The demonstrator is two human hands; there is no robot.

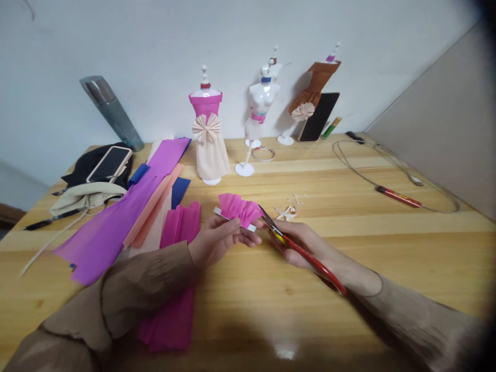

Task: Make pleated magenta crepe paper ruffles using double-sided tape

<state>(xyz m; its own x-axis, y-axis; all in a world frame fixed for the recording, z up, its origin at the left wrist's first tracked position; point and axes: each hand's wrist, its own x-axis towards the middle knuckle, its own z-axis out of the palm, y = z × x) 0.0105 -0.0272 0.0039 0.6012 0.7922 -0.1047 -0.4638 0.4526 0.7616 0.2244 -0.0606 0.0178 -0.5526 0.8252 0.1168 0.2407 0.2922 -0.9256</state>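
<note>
My left hand pinches a gathered piece of pink crepe paper that sits along a narrow white strip. The fingers lie beneath, with the thumb on top. In my right hand is a pair of red-handled scissors, the fingers closed around it. Its blade tips are at the right edge of the pink paper; whether they touch it I cannot tell. A bit of yellow shows near the scissors' pivot. Small cream paper scraps lie on the table just beyond my right hand.
Behind stand mini dress forms: one in pink and cream, a white one, one in brown. Crepe paper sheets, a phone and a tall bottle are left. A red-handled tool with a cable lies right.
</note>
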